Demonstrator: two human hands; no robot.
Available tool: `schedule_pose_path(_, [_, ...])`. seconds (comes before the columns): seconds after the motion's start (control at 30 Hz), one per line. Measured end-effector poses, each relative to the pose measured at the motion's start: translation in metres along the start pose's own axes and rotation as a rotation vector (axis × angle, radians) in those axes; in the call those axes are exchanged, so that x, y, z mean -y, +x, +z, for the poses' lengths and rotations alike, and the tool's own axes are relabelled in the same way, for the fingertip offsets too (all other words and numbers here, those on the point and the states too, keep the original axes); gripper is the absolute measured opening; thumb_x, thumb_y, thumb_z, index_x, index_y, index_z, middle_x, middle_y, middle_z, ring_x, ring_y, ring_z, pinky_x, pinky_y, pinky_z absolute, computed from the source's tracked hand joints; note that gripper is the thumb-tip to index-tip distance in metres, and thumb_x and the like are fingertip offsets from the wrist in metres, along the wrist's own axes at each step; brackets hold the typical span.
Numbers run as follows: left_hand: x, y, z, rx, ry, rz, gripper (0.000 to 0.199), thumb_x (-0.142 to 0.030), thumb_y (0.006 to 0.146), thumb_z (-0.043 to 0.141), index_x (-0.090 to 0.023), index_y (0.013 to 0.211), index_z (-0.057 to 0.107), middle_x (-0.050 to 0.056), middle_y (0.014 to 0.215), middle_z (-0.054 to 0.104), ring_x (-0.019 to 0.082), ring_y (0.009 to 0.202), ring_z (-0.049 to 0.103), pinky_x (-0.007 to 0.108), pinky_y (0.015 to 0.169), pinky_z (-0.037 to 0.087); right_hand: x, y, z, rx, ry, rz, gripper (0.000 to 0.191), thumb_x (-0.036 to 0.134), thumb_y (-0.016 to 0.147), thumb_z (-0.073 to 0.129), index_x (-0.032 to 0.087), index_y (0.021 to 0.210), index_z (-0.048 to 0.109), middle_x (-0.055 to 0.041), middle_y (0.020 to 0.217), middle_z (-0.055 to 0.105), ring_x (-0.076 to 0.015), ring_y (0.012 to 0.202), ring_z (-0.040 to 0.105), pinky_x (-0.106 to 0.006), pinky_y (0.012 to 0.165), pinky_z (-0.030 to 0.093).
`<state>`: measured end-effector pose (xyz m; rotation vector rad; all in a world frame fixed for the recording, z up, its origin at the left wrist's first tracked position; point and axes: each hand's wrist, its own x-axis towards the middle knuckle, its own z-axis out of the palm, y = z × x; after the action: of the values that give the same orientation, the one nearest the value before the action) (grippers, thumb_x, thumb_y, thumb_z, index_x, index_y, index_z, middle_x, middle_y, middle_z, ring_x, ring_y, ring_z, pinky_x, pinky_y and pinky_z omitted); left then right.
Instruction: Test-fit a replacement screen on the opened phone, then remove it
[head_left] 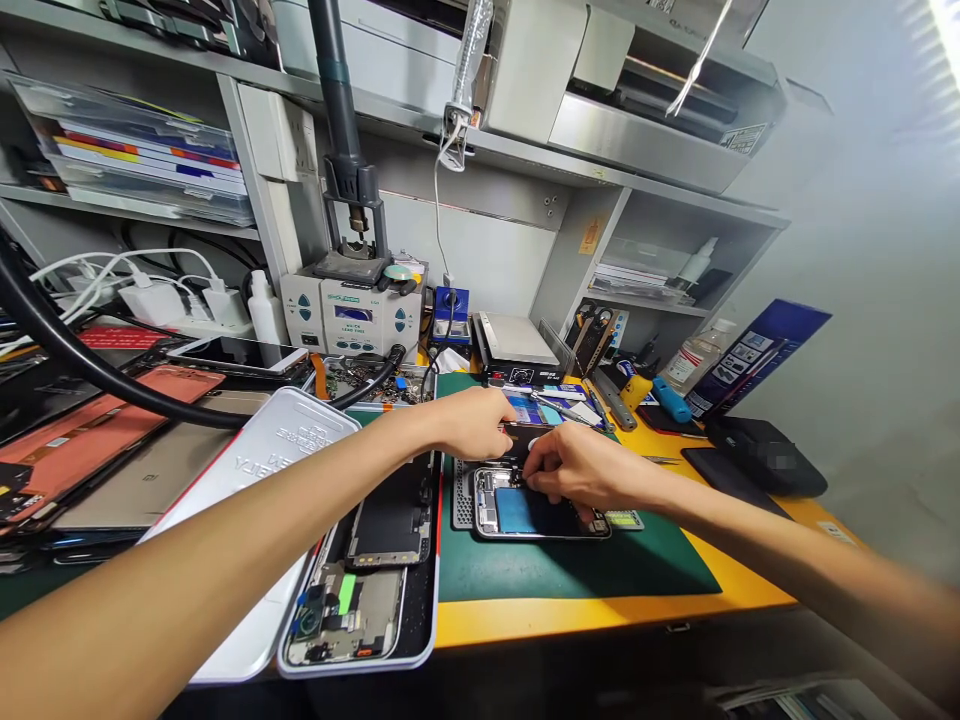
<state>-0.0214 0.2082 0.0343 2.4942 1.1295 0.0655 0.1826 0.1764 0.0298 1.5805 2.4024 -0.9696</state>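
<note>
Left hand [484, 422] holds a dark panel [517, 443] upright; right hand [574, 465] arches over the opened phone [521, 512], its grip unclear.

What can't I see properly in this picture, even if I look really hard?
All in the head view:
Anything the right hand may be pinching: its own fingers hide it.
Part of the open phone: the right hand covers it.
How the left hand meets the dark panel: the back of that hand hides most fingers.
Small print on the clear bottle: too tiny.
The big machine's top: cut off by the upper edge.
</note>
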Motion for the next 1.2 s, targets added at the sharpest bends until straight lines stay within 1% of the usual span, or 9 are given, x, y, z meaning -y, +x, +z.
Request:
schedule_pose_path(0.07, [-0.002, 0.000, -0.001, 0.004, 0.008, -0.005, 0.032, -0.046, 0.099, 0.061, -0.016, 0.087, 0.065, -0.002, 0.076, 0.062, 0.013, 0.066, 0.059, 0.030, 0.067, 0.052, 0.001, 0.001, 0.000, 0.021, 0.006, 0.025, 0.016, 0.028, 0.097, 0.063, 0.015, 0.100, 0.070, -0.0001, 0.078, 0.072, -0.0099, 0.046, 0.063, -0.019, 0.040, 0.046])
schedule_pose_path(0.13, [-0.004, -0.001, -0.002, 0.008, 0.014, -0.009, 0.031, -0.045, 0.099, 0.061, -0.016, 0.089, 0.065, -0.001, 0.079, 0.064, 0.013, 0.069, 0.060, 0.031, 0.068, 0.054, 0.002, 0.001, 0.000, 0.039, 0.001, 0.045, 0.022, 0.036, 0.101, 0.064, 0.014, 0.102, 0.069, 0.0013, 0.078, 0.070, -0.0087, 0.049, 0.061, -0.020, 0.044, 0.048])
schedule_pose_path(0.2, [-0.004, 0.000, -0.002, 0.011, 0.017, -0.011, 0.031, -0.044, 0.099, 0.061, -0.015, 0.090, 0.066, -0.001, 0.081, 0.065, 0.014, 0.071, 0.062, 0.031, 0.070, 0.055, 0.003, 0.001, 0.000, 0.057, -0.005, 0.064, 0.026, 0.040, 0.102, 0.063, 0.014, 0.105, 0.068, 0.0016, 0.080, 0.069, -0.0087, 0.052, 0.061, -0.021, 0.047, 0.051])
schedule_pose_path(0.5, [0.005, 0.006, -0.001, 0.046, -0.011, 0.012, 0.030, -0.044, 0.098, 0.063, -0.014, 0.095, 0.067, 0.000, 0.085, 0.066, 0.014, 0.072, 0.064, 0.030, 0.066, 0.056, 0.009, 0.001, 0.002, 0.072, -0.025, 0.147, 0.026, 0.039, 0.103, 0.062, 0.015, 0.112, 0.067, -0.0010, 0.090, 0.070, -0.0116, 0.063, 0.065, -0.026, 0.057, 0.056])
schedule_pose_path(0.73, [0.006, 0.007, -0.002, 0.077, -0.052, -0.002, 0.029, -0.043, 0.099, 0.062, -0.014, 0.097, 0.066, -0.001, 0.082, 0.066, 0.012, 0.066, 0.061, 0.028, 0.062, 0.054, 0.011, 0.002, 0.002, 0.090, 0.002, 0.189, 0.027, 0.038, 0.103, 0.063, 0.015, 0.118, 0.065, -0.0038, 0.100, 0.071, -0.0144, 0.073, 0.068, -0.030, 0.064, 0.060])
schedule_pose_path(0.9, [0.005, 0.006, -0.003, 0.082, -0.056, -0.033, 0.029, -0.043, 0.099, 0.063, -0.014, 0.097, 0.067, 0.000, 0.086, 0.067, 0.014, 0.070, 0.064, 0.029, 0.065, 0.056, 0.014, 0.003, 0.000, 0.116, 0.034, 0.215, 0.028, 0.039, 0.103, 0.063, 0.016, 0.118, 0.066, -0.0048, 0.104, 0.071, -0.0165, 0.079, 0.070, -0.033, 0.070, 0.061])
schedule_pose_path(1.2, [0.005, 0.007, -0.002, 0.123, -0.114, -0.069, 0.027, -0.041, 0.099, 0.063, -0.014, 0.102, 0.067, 0.001, 0.089, 0.068, 0.014, 0.073, 0.066, 0.030, 0.067, 0.058, 0.020, -0.001, 0.007, 0.069, 0.081, 0.277, 0.031, 0.039, 0.103, 0.063, 0.016, 0.124, 0.064, -0.0067, 0.111, 0.070, -0.0186, 0.086, 0.070, -0.036, 0.074, 0.062])
